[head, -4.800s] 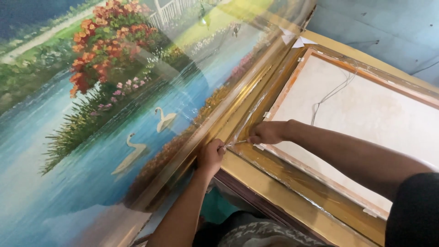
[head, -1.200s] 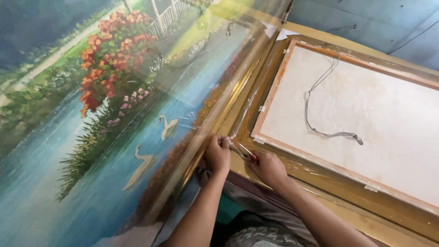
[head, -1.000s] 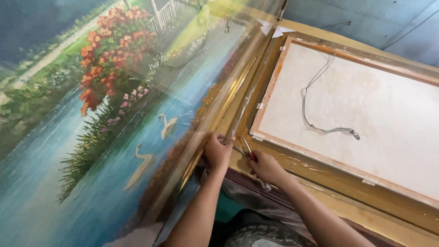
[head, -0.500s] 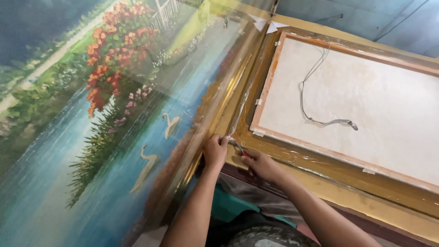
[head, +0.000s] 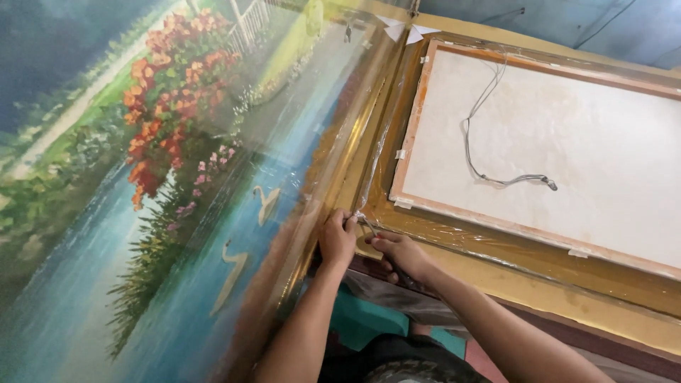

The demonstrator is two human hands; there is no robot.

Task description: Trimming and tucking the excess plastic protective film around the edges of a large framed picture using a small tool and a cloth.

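Two gilt-framed pictures, wrapped in clear plastic film, lie side by side. The left hand point(head: 338, 240) is closed, pinching the film point(head: 369, 177) at the edge of the landscape painting point(head: 177, 184), at about 6 o'clock in view. The right hand point(head: 401, 254), closed too, grips a thin tool point(head: 369, 228); its kind is unclear. The step looks like working the wrap at the seam. The seam's long axis runs from 6 toward 12 o'clock. A face-down frame point(head: 539, 142) lies at 3 o'clock, wire point(head: 489, 142) on its back.
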